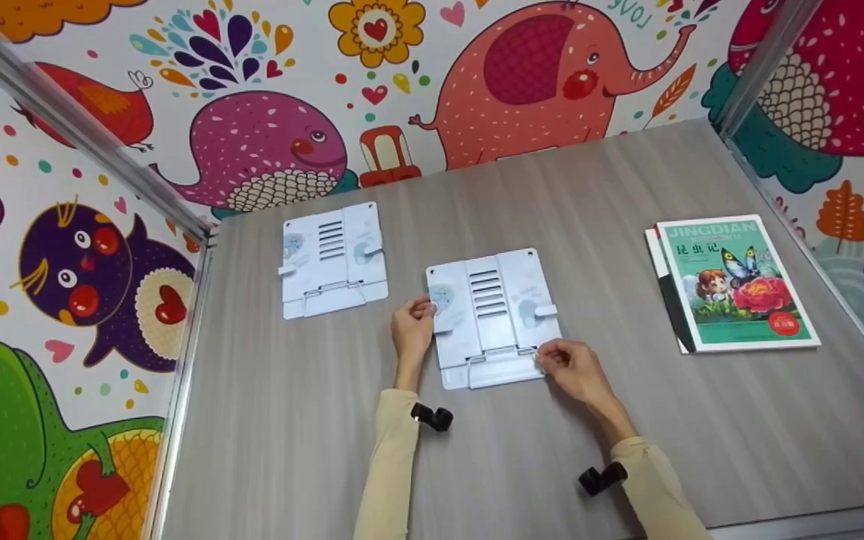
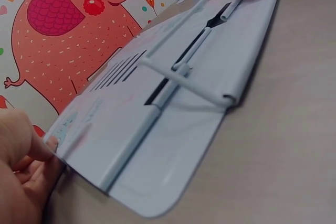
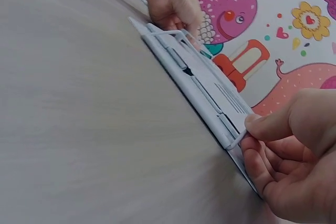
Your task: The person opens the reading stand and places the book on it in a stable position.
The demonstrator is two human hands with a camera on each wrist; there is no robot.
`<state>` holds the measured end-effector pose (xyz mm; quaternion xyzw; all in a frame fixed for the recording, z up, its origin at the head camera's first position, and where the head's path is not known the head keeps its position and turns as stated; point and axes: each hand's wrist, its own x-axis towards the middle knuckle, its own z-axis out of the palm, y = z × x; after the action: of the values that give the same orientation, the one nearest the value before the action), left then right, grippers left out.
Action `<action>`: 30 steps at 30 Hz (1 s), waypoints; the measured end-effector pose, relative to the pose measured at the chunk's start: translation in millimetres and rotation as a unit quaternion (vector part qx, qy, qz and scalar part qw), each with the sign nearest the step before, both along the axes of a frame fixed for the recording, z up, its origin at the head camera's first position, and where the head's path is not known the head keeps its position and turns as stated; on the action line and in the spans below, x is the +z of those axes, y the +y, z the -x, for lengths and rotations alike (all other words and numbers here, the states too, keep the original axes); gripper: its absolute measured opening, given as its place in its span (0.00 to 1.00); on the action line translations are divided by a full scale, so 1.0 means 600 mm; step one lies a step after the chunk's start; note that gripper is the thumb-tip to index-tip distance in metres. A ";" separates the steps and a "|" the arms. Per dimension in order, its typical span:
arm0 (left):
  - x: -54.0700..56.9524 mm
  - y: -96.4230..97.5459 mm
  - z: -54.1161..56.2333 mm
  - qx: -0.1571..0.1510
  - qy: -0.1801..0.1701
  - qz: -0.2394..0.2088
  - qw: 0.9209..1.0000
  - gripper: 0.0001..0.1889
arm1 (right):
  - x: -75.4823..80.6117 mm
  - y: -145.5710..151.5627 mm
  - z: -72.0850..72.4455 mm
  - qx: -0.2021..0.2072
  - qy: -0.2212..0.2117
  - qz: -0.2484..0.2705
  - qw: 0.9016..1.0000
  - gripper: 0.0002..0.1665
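Note:
A white folding book stand with slots down its middle and pale printed pictures lies flat on the table between both hands. My left hand grips its left edge; in the left wrist view the thumb lies over the panel with fingers at the edge. At the lower right corner, my right hand pinches the stand's wire bracket between thumb and forefinger. That bracket is raised at an angle off the panel in the left wrist view. Two small clips stick out at the stand's sides.
A second, similar book stand lies farther back on the left. To the right are books, a green-covered one on top. The wood-grain table meets cartoon-printed walls at the back and sides.

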<state>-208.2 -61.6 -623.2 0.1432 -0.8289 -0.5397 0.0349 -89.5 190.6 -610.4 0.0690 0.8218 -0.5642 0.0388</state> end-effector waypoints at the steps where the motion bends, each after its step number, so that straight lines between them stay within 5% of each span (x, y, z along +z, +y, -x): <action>1: -0.001 0.000 0.000 0.000 0.000 -0.001 1.000 0.09 | -0.001 0.001 0.000 0.001 0.000 0.005 1.000 0.02; 30: -0.003 0.001 -0.001 -0.003 0.006 0.000 1.000 0.10 | -0.026 0.001 -0.014 0.013 0.063 0.036 0.997 0.02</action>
<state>-207.9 -60.8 -625.3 0.1378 -0.8291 -0.5405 0.0386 -81.2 191.5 -625.8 0.0208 0.8026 -0.5962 -0.0033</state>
